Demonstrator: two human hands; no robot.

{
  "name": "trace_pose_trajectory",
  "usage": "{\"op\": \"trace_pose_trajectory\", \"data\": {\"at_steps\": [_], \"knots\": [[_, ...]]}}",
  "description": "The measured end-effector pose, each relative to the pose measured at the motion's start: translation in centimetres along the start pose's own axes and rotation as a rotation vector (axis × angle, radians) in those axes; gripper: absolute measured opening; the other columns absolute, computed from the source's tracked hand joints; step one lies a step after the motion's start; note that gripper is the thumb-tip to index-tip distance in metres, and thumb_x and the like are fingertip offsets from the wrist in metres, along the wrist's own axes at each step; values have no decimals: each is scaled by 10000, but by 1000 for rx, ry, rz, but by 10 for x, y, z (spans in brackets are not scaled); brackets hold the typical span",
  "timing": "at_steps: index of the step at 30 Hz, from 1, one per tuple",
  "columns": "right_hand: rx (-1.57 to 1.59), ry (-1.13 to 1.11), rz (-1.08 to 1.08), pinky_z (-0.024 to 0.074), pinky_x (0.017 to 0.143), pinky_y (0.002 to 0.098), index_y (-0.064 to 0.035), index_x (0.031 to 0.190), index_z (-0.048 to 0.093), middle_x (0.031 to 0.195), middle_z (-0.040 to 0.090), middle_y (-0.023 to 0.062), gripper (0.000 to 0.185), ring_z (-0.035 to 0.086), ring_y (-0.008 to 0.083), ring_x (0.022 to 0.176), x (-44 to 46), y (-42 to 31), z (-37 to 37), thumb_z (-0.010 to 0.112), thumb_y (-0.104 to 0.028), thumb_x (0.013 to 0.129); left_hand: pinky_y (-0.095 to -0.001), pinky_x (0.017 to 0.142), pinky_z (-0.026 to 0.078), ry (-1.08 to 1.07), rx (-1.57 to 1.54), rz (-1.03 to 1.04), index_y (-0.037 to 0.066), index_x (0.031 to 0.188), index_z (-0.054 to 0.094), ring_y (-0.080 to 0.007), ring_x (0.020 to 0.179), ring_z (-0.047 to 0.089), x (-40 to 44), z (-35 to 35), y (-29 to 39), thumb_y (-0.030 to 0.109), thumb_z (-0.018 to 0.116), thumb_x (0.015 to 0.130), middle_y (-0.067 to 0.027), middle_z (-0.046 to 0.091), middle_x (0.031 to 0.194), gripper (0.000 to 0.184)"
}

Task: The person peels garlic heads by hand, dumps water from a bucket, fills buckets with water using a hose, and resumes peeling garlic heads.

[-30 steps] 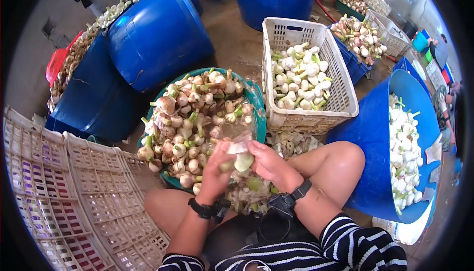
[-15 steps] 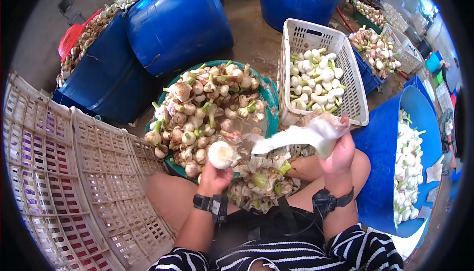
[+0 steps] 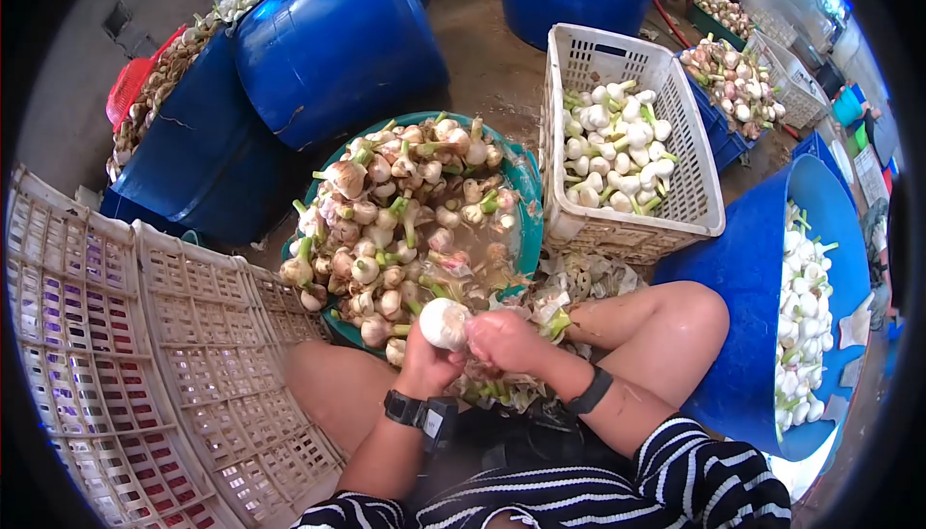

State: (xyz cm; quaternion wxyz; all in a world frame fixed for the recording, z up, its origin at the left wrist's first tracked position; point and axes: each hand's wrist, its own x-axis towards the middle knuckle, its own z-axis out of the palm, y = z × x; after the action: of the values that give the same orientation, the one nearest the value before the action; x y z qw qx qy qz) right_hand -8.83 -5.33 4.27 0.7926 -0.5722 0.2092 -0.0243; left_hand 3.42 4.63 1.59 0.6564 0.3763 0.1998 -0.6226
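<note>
A white garlic bulb point(image 3: 445, 325) is held in my left hand point(image 3: 431, 363), its round end facing up and away. My right hand point(image 3: 506, 341) is closed against the bulb's right side; what its fingers pinch is hidden. Just beyond them is a green tub point(image 3: 530, 206) of water heaped with unpeeled garlic point(image 3: 371, 230). Loose peelings point(image 3: 555, 312) lie beneath and beside my hands, between my legs.
A white crate point(image 3: 632, 230) of peeled garlic stands beyond my right knee. At the right is a cut blue barrel point(image 3: 719, 278) holding more peeled bulbs. White crates point(image 3: 207, 355) line the left; blue barrels point(image 3: 338, 42) lie behind the tub.
My right hand has come back from the right to the bulb, and the long strip of white skin it held is gone from view. My left hand still holds the bulb.
</note>
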Motion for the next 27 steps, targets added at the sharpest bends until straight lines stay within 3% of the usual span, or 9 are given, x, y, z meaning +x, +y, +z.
{"op": "trace_pose_trajectory", "data": {"at_steps": [2,5,10,12,15,19,21,22,27], "knots": [[89,-8,21,421,510,299,-22,708,541,580,501,97,311,491,176,511,1,-1,-4,464,-250,904,-209,339,302,40,-32,-20,155,873,561,-95,499,500,0,-3,2,364,441,854,11,595,750,242],[-797,434,-488,440,512,344,-16,719,521,655,546,104,231,553,244,563,2,-6,4,506,-198,860,-208,330,286,143,-57,78,136,848,552,-96,445,433,2,5,0,313,408,859,11,558,666,228],[-1082,439,-479,433,459,342,-48,737,523,627,554,122,279,561,262,519,12,8,1,456,-274,886,-216,327,280,104,40,88,116,823,538,-95,415,400,8,5,-11,314,395,857,-2,524,617,247],[-64,56,47,408,435,306,-52,700,501,585,535,71,318,505,198,455,11,1,-6,427,-272,917,-219,327,279,169,32,75,118,823,539,-99,414,395,6,8,-6,323,395,855,-8,526,625,253],[744,33,188,384,438,293,-26,716,527,571,519,21,341,445,139,436,3,4,-25,450,-288,919,-220,328,277,87,-40,14,119,823,543,-104,414,393,7,8,-3,329,404,855,-6,529,633,254],[1094,-240,-156,418,491,298,-9,786,546,584,555,23,319,494,140,472,-15,13,-77,504,-306,894,-239,342,296,12,-150,-51,120,839,555,-99,427,417,9,-12,10,349,412,861,-4,552,655,270],[-764,-61,70,455,589,285,-21,1041,527,783,619,75,431,580,169,654,-30,8,-97,490,-420,884,-234,350,302,119,22,75,116,838,557,-93,438,434,8,-7,12,335,431,865,-8,568,669,254],[-766,-59,68,455,589,285,-21,1041,527,783,619,75,431,580,169,654,-29,18,-90,490,-420,884,-228,358,307,224,188,203,112,838,559,-87,449,451,5,1,11,322,449,868,-11,583,684,239],[891,221,211,488,725,388,-82,1327,303,1151,512,153,714,560,278,944,9,41,-50,393,-602,847,-174,443,313,67,490,687,69,770,540,-33,515,420,16,53,-15,168,555,868,6,548,665,140]]}}
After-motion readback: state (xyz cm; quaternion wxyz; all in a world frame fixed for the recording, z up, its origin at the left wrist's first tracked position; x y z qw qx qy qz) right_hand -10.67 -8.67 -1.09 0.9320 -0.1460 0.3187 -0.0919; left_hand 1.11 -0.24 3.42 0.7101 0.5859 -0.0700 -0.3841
